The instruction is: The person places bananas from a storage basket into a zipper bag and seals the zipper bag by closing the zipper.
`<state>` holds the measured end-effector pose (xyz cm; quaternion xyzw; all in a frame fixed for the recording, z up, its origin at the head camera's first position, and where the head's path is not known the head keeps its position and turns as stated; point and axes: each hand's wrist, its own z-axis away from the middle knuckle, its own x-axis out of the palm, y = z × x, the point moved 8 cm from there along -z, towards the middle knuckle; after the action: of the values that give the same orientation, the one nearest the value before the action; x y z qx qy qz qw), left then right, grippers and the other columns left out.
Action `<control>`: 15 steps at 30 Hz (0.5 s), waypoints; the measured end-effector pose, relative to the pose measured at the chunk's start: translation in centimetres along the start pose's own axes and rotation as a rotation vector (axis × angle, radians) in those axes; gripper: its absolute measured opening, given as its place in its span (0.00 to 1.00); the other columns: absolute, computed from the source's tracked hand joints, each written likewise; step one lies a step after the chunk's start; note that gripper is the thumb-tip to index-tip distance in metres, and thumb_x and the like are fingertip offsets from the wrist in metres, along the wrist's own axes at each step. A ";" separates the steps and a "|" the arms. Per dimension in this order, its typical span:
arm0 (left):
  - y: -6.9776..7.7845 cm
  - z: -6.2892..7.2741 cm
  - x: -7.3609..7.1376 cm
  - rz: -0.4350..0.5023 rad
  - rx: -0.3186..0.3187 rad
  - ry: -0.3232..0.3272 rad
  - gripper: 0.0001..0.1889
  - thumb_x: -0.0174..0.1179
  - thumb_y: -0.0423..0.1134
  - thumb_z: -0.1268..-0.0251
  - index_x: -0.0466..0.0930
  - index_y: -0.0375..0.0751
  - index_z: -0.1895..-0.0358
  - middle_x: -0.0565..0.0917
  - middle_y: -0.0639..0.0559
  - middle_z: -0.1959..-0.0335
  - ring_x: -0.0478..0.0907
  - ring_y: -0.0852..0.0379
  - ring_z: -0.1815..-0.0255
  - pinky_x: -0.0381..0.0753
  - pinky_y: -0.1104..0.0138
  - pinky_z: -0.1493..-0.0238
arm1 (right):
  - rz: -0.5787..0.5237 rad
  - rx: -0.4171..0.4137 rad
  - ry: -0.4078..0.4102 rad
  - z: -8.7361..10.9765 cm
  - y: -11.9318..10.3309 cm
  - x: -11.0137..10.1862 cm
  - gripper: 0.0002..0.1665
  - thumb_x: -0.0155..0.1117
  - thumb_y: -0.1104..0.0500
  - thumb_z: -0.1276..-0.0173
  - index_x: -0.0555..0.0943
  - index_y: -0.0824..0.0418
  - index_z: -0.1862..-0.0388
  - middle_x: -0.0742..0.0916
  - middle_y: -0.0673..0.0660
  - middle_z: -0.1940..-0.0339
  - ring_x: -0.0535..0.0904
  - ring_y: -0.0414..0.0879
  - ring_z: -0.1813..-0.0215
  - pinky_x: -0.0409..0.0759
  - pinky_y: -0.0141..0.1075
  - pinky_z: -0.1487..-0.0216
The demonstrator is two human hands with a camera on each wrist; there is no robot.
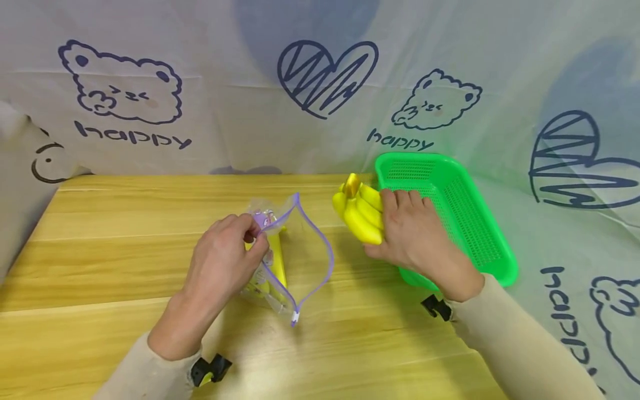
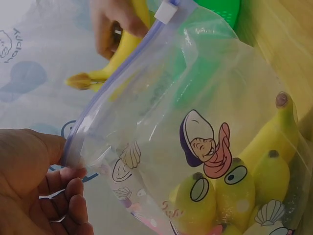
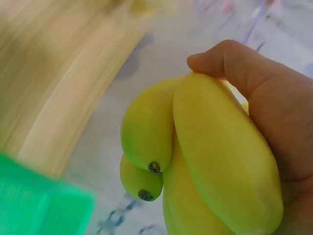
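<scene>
My left hand (image 1: 225, 250) pinches the purple-edged rim of a clear zip bag (image 2: 161, 127) between thumb and fingers. The bag's mouth gapes toward the right, and a white slider (image 2: 166, 12) sits at one end of the zip. Yellow bananas (image 2: 237, 196) lie inside the bag, behind printed cartoon figures and shells. With my right hand (image 1: 415, 233) I grip a bunch of bananas (image 1: 362, 214), held apart from the bag, its stem end pointing away. In the right wrist view the thumb lies along one banana (image 3: 220, 152); the other fingers are hidden behind the bunch.
A green plastic basket (image 1: 480, 222) with mesh walls stands at the right, just beyond and beneath my right hand. The wooden table (image 1: 100, 250) ends at the back against a white cloth (image 1: 225, 72) printed with bears, hearts and lettering.
</scene>
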<state>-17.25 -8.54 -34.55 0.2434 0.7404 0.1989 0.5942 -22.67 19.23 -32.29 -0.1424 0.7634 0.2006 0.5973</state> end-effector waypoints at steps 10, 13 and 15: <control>0.4 0.1 -0.3 -0.004 0.018 0.026 0.04 0.60 0.36 0.34 0.81 0.44 0.67 0.84 0.47 0.68 0.77 0.49 0.66 0.76 0.55 0.64 | 0.003 -0.176 0.134 3.8 -8.0 -4.2 0.55 0.74 0.28 0.55 0.74 0.70 0.45 0.84 0.65 0.59 0.79 0.59 0.61 0.78 0.47 0.64; 0.5 0.2 -0.3 -0.005 0.020 0.026 0.04 0.60 0.36 0.34 0.81 0.44 0.67 0.84 0.47 0.68 0.77 0.49 0.66 0.76 0.55 0.64 | -0.003 -0.189 0.088 4.8 -9.6 -4.6 0.57 0.74 0.26 0.55 0.74 0.70 0.43 0.84 0.64 0.58 0.79 0.58 0.59 0.79 0.47 0.61; 0.5 0.2 -0.3 -0.004 0.022 0.024 0.04 0.59 0.36 0.33 0.81 0.44 0.67 0.85 0.47 0.67 0.77 0.49 0.66 0.76 0.55 0.64 | -0.026 -0.197 0.043 5.2 -10.4 -4.6 0.58 0.74 0.25 0.55 0.74 0.70 0.42 0.84 0.63 0.58 0.79 0.57 0.58 0.79 0.46 0.59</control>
<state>-16.95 -8.29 -34.07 0.2463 0.7501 0.1924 0.5828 -12.33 12.43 -30.36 -0.2146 0.7508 0.2636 0.5664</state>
